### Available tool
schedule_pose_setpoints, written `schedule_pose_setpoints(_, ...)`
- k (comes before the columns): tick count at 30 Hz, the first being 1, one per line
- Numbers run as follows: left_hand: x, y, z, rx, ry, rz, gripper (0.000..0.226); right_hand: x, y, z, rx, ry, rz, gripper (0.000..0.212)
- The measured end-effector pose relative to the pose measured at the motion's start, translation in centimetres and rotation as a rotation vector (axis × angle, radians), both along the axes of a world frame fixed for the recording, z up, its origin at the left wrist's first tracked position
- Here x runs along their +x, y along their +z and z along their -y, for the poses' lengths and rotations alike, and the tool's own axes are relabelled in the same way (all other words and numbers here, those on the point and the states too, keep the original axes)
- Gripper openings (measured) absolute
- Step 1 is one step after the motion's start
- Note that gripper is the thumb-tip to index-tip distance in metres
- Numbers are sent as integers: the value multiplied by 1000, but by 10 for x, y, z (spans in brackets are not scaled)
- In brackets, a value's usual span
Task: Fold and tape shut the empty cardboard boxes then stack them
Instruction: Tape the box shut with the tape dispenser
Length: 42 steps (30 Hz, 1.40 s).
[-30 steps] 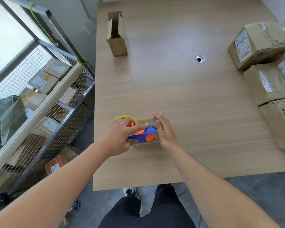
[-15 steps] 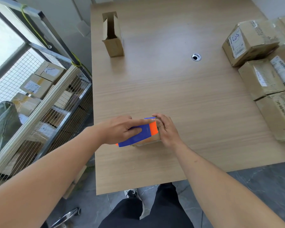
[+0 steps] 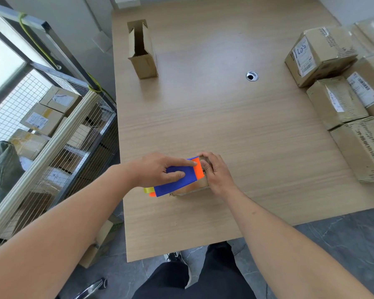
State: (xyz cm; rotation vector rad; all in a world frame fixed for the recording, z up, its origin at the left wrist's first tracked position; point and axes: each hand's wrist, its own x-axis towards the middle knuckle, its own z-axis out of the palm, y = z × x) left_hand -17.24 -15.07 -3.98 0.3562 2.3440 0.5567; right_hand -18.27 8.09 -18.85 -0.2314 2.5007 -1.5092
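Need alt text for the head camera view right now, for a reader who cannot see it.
The left hand grips a blue and orange tape dispenser on a small cardboard box that the right hand steadies on a wooden table. An open box stands at the far left; taped boxes sit at the right.

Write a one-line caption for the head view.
Left hand holds blue-and-orange tape dispenser on small brown cardboard box; right hand steadies it.

Tape dispenser (image 3: 177, 180) atop small box (image 3: 192, 186)
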Motion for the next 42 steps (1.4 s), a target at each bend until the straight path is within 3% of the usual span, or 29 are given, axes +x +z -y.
schedule_pose_setpoints(16, 14, 6, 42, 161, 44, 168, 43, 0, 0, -1, 40, 11, -34, 27)
schedule_pose_setpoints(29, 54, 0, 130, 117, 227, 265, 44, 4, 11, 2, 80, -6, 1, 20)
schedule_pose_setpoints(36, 50, -28, 122, 85, 214, 246, 43, 5, 17, 3, 131, -11, -35, 22)
schedule_pose_setpoints(38, 50, -35, 117, 73, 215, 210, 43, 9, 19, 7, 315, -50, -125, 24)
schedule_pose_setpoints(40, 53, -40, 111, 68, 216, 187, 43, 11, 19, 13, 640, -74, -430, 28)
schedule_pose_setpoints(42, 56, -43, 104, 77, 233, 179, 43, 16, 22, 25, 804, -4, -714, 37)
